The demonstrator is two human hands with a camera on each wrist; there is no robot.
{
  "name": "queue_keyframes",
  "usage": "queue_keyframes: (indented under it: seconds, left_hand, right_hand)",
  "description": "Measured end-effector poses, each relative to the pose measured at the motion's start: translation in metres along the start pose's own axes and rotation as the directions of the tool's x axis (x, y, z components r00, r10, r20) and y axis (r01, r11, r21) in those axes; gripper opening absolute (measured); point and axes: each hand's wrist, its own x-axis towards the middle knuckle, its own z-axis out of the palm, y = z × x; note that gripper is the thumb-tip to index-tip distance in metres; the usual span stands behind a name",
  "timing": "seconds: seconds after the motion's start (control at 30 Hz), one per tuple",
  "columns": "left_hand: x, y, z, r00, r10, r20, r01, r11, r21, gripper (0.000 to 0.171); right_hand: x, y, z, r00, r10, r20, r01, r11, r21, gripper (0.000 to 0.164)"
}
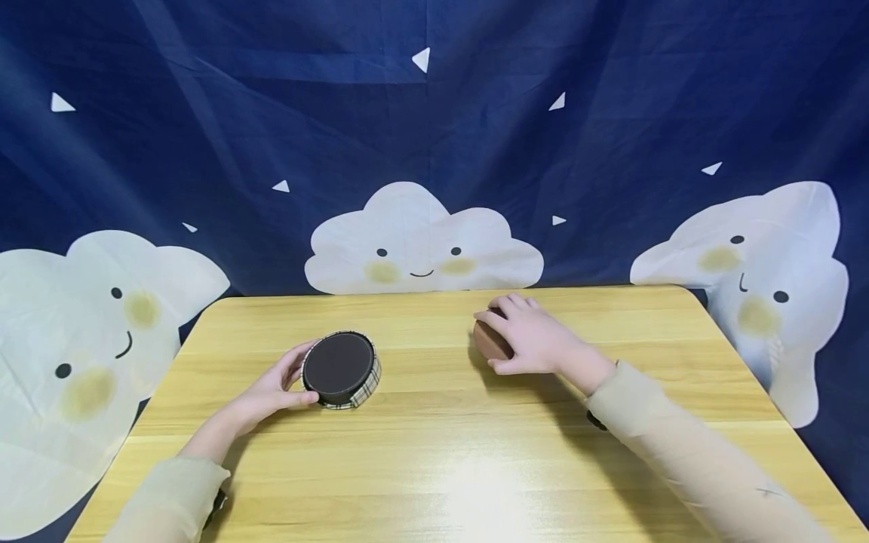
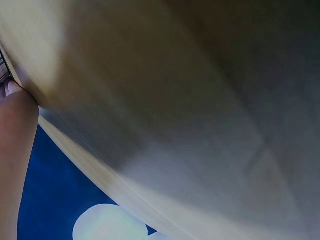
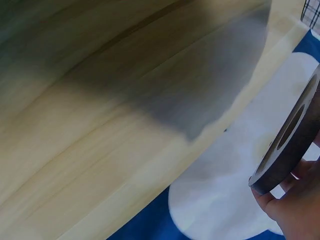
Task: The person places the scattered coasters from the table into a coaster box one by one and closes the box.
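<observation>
In the head view, my left hand (image 1: 274, 388) holds a round case (image 1: 339, 367) by its left side, thumb at the near edge and fingers behind. The case has a dark flat top with a pale plaid band around its side. My right hand (image 1: 536, 335) grips a brown round disc (image 1: 490, 343) from above, further right and over the table. Seen in the right wrist view, this disc (image 3: 272, 175) is thick, with a dark rim and a greyish face with an oval-looking opening. Part of it is hidden by the hand.
Both hands are over a light wooden table (image 1: 421, 445) with rounded far corners. Behind it hangs a dark blue cloth (image 1: 353, 113) with white smiling clouds and small white triangles. A bright glare lies on the table's near middle.
</observation>
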Motion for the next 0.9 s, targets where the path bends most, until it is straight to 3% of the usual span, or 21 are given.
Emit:
queue_keyframes:
  seconds: [0.4, 0.9]
  left_hand:
    - [0.001, 0.0, 0.0, 1.0, 0.018, -0.007, -0.018, 1.0, -0.001, 0.092]
    - [0.001, 0.0, -0.001, 1.0, 0.019, -0.008, -0.019, 1.0, 0.003, 0.093]
  right_hand:
    - [0.032, -0.028, 0.006, 0.997, -0.082, -0.01, 0.082, 0.997, 0.0, 0.08]
    - [0.063, -0.057, 0.008, 0.993, -0.12, 0.01, 0.12, 0.992, 0.029, 0.082]
